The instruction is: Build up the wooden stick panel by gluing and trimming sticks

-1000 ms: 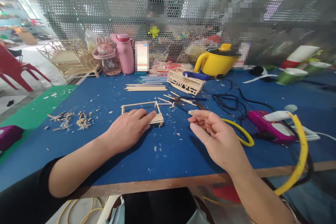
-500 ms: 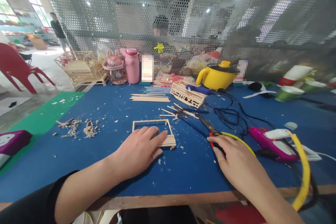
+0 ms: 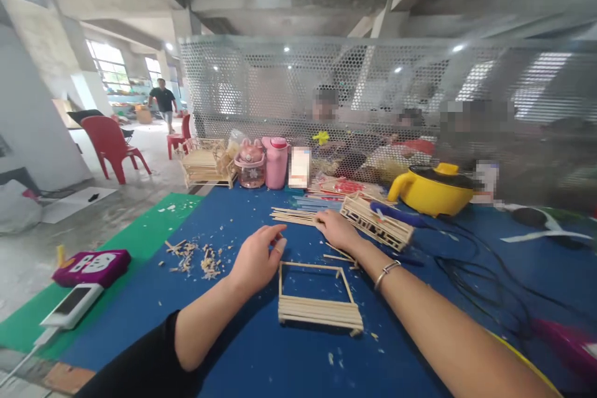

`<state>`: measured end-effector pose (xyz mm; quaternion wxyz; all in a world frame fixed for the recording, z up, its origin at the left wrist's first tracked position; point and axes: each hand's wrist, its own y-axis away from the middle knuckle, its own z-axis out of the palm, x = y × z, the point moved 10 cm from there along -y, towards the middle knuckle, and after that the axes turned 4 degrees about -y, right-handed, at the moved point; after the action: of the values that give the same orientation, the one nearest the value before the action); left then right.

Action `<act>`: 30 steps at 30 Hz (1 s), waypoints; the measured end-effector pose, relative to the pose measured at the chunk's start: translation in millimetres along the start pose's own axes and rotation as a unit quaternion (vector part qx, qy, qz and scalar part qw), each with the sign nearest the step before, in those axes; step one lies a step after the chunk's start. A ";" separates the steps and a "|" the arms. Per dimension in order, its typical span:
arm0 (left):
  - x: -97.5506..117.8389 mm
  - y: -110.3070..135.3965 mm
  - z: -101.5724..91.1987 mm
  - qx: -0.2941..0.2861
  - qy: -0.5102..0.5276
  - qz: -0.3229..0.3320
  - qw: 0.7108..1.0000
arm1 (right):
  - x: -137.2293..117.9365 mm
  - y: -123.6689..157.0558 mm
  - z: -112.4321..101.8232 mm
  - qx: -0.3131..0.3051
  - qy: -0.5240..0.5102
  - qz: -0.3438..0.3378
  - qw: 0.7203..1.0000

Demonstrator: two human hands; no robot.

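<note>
Lying toward the counter's far edge, sticks run left from my nearer right hand, grip unclear; left hand half-open.

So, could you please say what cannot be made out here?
Head view: whether the right hand holds any of the thin pale wooden sticks; the hand itself hides this.
Head view: the magenta plastic device, blurred, its right end cut off by the picture edge.
Head view: the bright rectangular screen's contents, blurred.

The frame looks matt wood, the bracelet shiny metal
</note>
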<state>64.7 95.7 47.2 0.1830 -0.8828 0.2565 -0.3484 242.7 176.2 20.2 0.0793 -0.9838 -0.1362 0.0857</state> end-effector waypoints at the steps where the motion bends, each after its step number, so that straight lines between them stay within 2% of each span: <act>1: -0.5 0.3 0.9 -0.002 0.002 -0.002 1.000 | 2.7 -4.1 3.5 -0.003 -0.004 -0.003 1.000; 5: 1.6 2.5 5.3 -0.014 0.022 -0.013 1.000 | 2.6 -5.8 4.2 0.003 -0.018 -0.018 1.000; 8: -3.9 0.7 3.7 -0.013 0.047 -0.041 0.998 | -8.4 0.8 -7.5 0.035 -0.037 -0.022 0.998; 10: -15.5 -2.0 -2.3 -0.007 0.069 -0.077 0.995 | -16.7 13.5 -21.6 0.068 -0.057 -0.018 0.996; 13: -42.8 -1.8 -11.1 -0.017 0.123 -0.154 0.980 | -26.4 51.5 -45.6 0.107 -0.101 -0.015 0.989; 15: -59.4 6.0 -7.0 -0.067 0.176 -0.207 0.960 | -31.9 83.9 -54.9 0.100 -0.136 -0.023 0.985; 17: -67.0 21.5 4.4 -0.141 0.238 -0.252 0.927 | -33.4 114.3 -55.8 0.072 -0.169 -0.023 0.983; 19: -65.6 41.1 16.1 -0.204 0.289 -0.289 0.889 | -30.2 137.7 -52.2 0.049 -0.195 -0.015 0.979; 21: -59.1 58.3 24.8 -0.240 0.328 -0.319 0.856 | -22.9 152.1 -44.8 0.028 -0.219 0.000 0.975; 25: -46.7 75.8 37.0 -0.254 0.384 -0.362 0.810 | -1.8 163.6 -32.9 0.019 -0.249 0.046 0.967; 30: -44.6 83.5 47.5 -0.257 0.421 -0.404 0.770 | 11.8 166.7 -23.0 0.013 -0.260 0.077 0.962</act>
<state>43.3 61.6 -50.7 -0.3352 -0.6836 0.0071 -0.6483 300.7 18.1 10.9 0.0467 -0.9340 -0.0745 0.3463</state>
